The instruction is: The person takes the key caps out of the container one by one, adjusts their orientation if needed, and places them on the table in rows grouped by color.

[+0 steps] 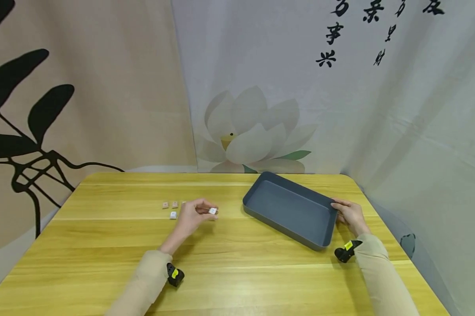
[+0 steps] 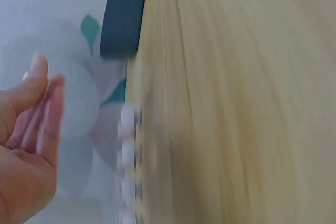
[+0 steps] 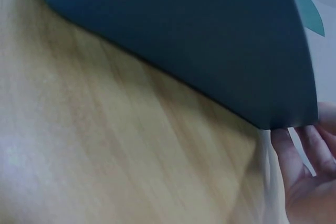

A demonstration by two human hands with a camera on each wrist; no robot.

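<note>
My left hand [image 1: 191, 217] is over the table left of the tray, and its thumb and fingertips pinch a small white cube [image 1: 212, 211] with a mark on its face. In the left wrist view the thumb and fingers [image 2: 51, 124] show close up, and the cube is hidden there. Several similar small cubes [image 1: 173, 215] stand on the table just left of that hand. At the right, my right hand [image 1: 351, 215] grips the right end of a dark grey rectangular tray [image 1: 288, 228], thumb at the rim and fingers outside. The tray lies at an angle.
The light wooden table [image 1: 237, 281] reaches back to a fabric backdrop [image 1: 261, 66] printed with a lotus, dark leaves and writing. More fabric hangs along the right side. A small black camera is worn on each wrist.
</note>
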